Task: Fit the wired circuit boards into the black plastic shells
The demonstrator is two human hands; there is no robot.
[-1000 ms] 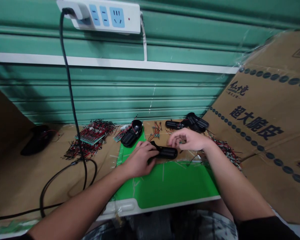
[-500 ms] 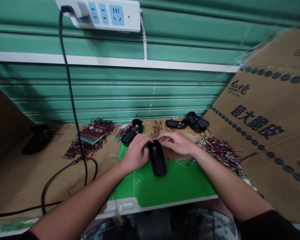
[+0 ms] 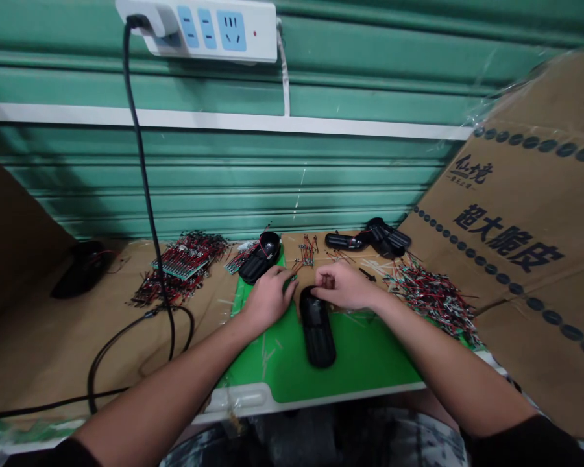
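Note:
A long black plastic housing (image 3: 318,329) lies lengthwise on the green mat (image 3: 360,363), its open far end between my hands. My left hand (image 3: 268,298) rests curled on the mat just left of that end, fingertips pinched near a small dark part I cannot make out. My right hand (image 3: 344,286) is curled at the top of the housing, fingers pinched together over its opening; what they hold is too small to name.
More black housings (image 3: 259,259) (image 3: 370,239) lie behind. Piles of red-and-black wired parts (image 3: 182,264) (image 3: 431,293) sit left and right. A black cable (image 3: 141,305) hangs from a power strip (image 3: 209,29). A cardboard sheet (image 3: 516,227) leans at the right.
The black housing was turned from lying crosswise to lengthwise and drawn nearer to me. Both hands came together at its far end.

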